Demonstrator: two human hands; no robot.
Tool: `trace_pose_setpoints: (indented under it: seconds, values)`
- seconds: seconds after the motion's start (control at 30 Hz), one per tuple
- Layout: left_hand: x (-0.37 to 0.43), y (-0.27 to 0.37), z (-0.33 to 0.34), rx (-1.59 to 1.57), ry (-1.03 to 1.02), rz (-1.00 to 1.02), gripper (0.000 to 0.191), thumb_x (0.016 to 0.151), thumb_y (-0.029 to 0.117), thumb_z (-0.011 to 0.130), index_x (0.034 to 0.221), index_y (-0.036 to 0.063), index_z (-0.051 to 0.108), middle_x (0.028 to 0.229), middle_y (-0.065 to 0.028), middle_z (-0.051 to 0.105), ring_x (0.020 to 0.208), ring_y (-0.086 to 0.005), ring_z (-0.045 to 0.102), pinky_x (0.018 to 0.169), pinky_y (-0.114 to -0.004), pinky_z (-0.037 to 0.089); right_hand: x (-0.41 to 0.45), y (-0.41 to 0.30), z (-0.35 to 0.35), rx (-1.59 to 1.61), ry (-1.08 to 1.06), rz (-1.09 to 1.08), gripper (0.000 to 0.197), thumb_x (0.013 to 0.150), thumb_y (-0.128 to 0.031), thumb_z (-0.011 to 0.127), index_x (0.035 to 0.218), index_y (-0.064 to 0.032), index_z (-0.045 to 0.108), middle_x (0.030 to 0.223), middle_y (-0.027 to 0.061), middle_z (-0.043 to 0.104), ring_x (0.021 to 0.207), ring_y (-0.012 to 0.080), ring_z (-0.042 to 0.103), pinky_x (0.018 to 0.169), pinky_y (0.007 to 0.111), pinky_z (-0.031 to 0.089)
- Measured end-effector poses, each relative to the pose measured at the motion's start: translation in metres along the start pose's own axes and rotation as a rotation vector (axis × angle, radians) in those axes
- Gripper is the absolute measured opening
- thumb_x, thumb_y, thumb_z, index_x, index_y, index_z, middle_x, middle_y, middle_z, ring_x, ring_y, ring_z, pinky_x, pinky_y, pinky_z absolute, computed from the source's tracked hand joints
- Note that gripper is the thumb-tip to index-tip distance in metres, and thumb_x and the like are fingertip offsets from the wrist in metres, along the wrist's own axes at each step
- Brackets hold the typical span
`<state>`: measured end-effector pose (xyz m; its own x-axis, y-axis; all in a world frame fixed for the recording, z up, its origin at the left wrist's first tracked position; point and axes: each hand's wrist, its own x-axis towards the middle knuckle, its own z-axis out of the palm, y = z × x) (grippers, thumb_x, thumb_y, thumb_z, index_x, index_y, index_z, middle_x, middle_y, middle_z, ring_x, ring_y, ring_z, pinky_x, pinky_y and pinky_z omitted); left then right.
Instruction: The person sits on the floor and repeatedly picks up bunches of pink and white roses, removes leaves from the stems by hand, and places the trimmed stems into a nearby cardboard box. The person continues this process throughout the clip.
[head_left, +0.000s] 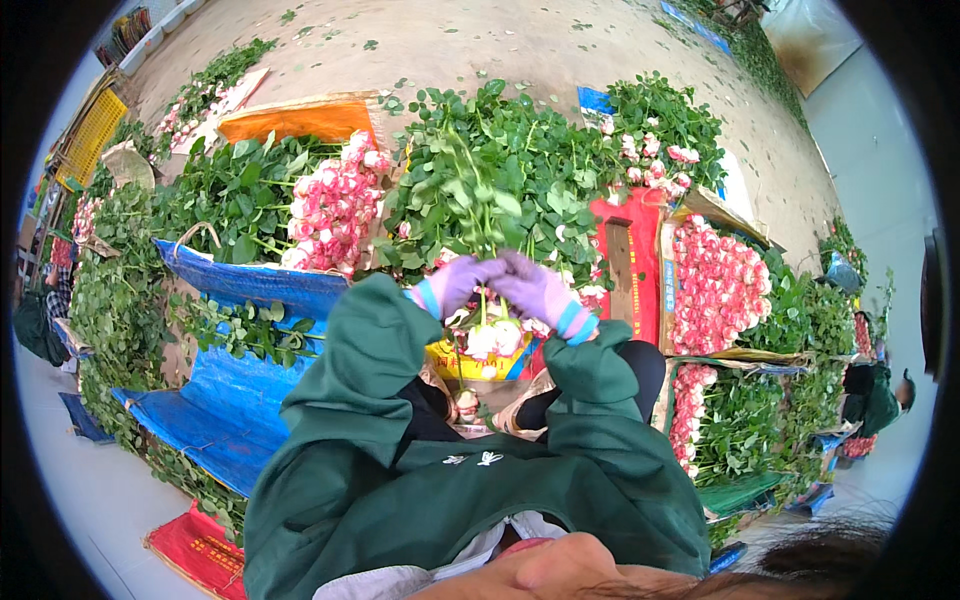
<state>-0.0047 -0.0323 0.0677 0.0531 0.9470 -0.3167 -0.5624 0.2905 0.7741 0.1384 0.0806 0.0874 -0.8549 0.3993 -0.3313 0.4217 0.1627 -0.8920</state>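
Note:
Purple gloves with blue cuffs cover both my hands, which meet in front of me. My left hand and my right hand close around the stems of a few roses. Pale pink-white rose heads hang below the gloves, towards my body, while the leafy stems point away from me. My fingers overlap and look slightly blurred, so their exact grip is partly hidden. Just beyond lies a big heap of leafy cut roses. Under the held blooms is a yellow printed sack.
To the left, pink-white roses lie by a blue woven sheet. Stacked rose bunches stand at right, beside a red sack with a wooden strip. Loose leaves dot the concrete floor. Another person is at far right.

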Motion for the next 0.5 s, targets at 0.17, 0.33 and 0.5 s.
trace_pose_setpoints:
  seconds: [0.17,0.33,0.5]
  values:
    - [-0.023,0.055,-0.014,-0.499,-0.087,0.247,0.042,0.096,0.029,0.047,0.121,-0.0043,0.053,0.118,-0.0206,0.059,0.108,-0.0343,0.060,0.095,-0.047,0.048,0.032,-0.014,-0.044,0.231,0.330,-0.054,0.053,0.089,-0.035,0.060,0.131,-0.0050,0.048,0.079,0.0066,0.065,0.055,0.0074,0.057,0.048,0.021,0.044]
    - [-0.009,0.062,-0.024,-0.548,-0.056,0.414,0.036,0.096,0.031,0.049,0.113,-0.0007,0.057,0.079,-0.0034,0.062,0.073,-0.0220,0.064,0.073,-0.039,0.054,0.128,0.056,-0.037,-0.488,0.313,0.311,0.060,0.084,-0.058,0.047,0.117,-0.0097,0.062,0.116,0.0192,0.061,0.109,0.0353,0.058,0.095,0.039,0.043]
    - [-0.005,0.063,-0.023,-0.522,-0.036,0.345,0.038,0.096,0.030,0.049,0.115,-0.0025,0.056,0.077,-0.0056,0.065,0.065,-0.0197,0.064,0.066,-0.039,0.054,0.160,0.070,-0.025,-0.534,0.310,0.400,0.063,0.082,-0.057,0.051,0.113,-0.0031,0.063,0.123,0.0198,0.057,0.116,0.0346,0.053,0.097,0.039,0.042]
